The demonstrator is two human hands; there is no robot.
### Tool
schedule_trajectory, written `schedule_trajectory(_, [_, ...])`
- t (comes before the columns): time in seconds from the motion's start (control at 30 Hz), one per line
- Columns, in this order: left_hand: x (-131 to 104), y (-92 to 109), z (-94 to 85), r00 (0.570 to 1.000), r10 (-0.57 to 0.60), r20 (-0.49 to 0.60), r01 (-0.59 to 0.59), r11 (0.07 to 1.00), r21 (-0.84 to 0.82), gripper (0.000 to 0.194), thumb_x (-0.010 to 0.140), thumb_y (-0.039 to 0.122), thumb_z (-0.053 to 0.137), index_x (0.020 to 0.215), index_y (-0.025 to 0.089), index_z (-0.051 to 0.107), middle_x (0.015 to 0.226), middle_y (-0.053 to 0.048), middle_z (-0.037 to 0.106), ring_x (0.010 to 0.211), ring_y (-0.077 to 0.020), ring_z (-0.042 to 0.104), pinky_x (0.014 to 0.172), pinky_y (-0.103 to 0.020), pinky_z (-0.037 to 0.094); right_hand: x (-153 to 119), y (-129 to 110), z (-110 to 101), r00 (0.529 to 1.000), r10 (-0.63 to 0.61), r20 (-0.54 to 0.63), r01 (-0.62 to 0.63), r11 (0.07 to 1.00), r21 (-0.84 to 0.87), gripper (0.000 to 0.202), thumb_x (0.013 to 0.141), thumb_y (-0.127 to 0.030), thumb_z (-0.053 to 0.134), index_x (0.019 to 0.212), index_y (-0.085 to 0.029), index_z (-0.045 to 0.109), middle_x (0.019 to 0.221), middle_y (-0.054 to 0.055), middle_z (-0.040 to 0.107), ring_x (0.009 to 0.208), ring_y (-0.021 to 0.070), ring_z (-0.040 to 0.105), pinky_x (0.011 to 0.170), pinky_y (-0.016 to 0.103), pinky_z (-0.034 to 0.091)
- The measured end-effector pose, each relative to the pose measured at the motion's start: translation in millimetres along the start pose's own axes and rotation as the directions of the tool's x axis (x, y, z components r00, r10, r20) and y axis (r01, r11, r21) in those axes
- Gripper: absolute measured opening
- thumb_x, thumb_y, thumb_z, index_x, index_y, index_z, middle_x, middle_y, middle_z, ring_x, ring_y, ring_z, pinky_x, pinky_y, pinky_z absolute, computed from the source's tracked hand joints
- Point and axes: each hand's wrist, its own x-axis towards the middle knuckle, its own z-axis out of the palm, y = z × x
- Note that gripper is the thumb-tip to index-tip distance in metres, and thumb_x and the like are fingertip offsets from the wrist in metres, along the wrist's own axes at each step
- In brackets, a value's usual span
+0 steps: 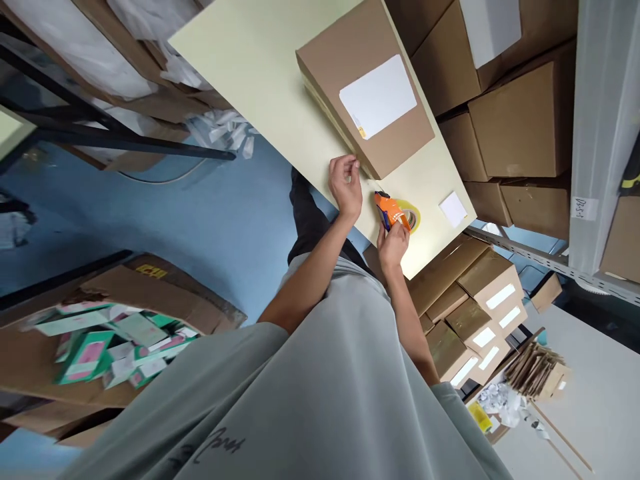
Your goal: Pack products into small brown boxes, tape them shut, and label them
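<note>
A brown cardboard box (pixel 363 50) lies on the pale yellow table, with a blank-looking white label (pixel 379 97) on its upper face. Beside the box's near edge is my left hand (pixel 346 188). Its fingers are curled in with thumb and fingertips close together; whatever is between them is too small to make out. An orange and blue tape dispenser (pixel 393 212) with a roll of clear yellowish tape (pixel 414 217) is gripped in my right hand (pixel 393 247). The dispenser's head points toward the box's near corner, just above the tabletop.
A small white stack of paper (pixel 453 209) sits near the right end of the table (pixel 240 60). Stacked cartons (pixel 515 127) fill shelving behind it, and more labelled cartons (pixel 465 313) stand at right. An open carton (pixel 200 300) with green and pink packets is at lower left.
</note>
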Motion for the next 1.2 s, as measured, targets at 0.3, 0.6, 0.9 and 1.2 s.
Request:
schedule_trajectory(0.3, [-24.3,28.7,36.8,0.991,-0.127,0.039,0.132,0.973,-0.191,0.069,0.111,0.079,0.054,0.158,0.027,0.051,0.158,-0.018,0.065,0.147,-0.0289,0.07,0.127,-0.052,0.058,-11.4,-6.1,2.5,0.996,0.042,0.078,-0.047,0.998,0.053,0.051,0.117,-0.041,0.044,0.14,-0.001,0.066,0.123,0.031,0.078,0.13,0.0404,0.071,0.13,0.062,0.045])
schedule_trajectory(0.6, [7.4,31.8,15.8,0.942,-0.046,0.333,0.045,0.999,0.012,0.091,0.098,0.078,0.078,0.167,0.026,0.047,0.164,-0.019,0.065,0.158,-0.0313,0.061,0.134,-0.053,0.05,-23.2,-31.3,1.7,0.991,-0.036,0.13,0.028,0.998,0.061,0.032,0.115,-0.028,0.054,0.131,-0.005,0.069,0.113,0.026,0.08,0.111,0.0349,0.073,0.124,0.052,0.047])
schedule_trajectory(0.9, [25.0,50.5,-25.5,0.887,-0.183,0.425,0.13,0.98,0.15,0.091,0.089,0.069,0.093,0.16,0.025,0.058,0.163,-0.015,0.069,0.156,-0.028,0.064,0.138,-0.042,0.045,-55.8,-9.9,-14.9,0.972,-0.109,0.208,0.116,0.993,-0.024,0.025,0.113,-0.022,0.053,0.122,-0.006,0.07,0.107,0.024,0.082,0.104,0.0343,0.071,0.112,0.046,0.047])
schedule_trajectory(1.2, [28.9,45.4,-30.2,0.875,-0.159,0.457,0.071,0.976,0.203,0.08,0.096,0.061,0.089,0.157,0.019,0.059,0.159,-0.018,0.07,0.151,-0.0263,0.067,0.135,-0.04,0.048,-8.8,101.4,-64.4,0.985,0.052,0.166,-0.012,0.973,-0.23,0.028,0.114,-0.027,0.053,0.126,-0.004,0.067,0.109,0.027,0.082,0.103,0.0342,0.072,0.105,0.046,0.049])
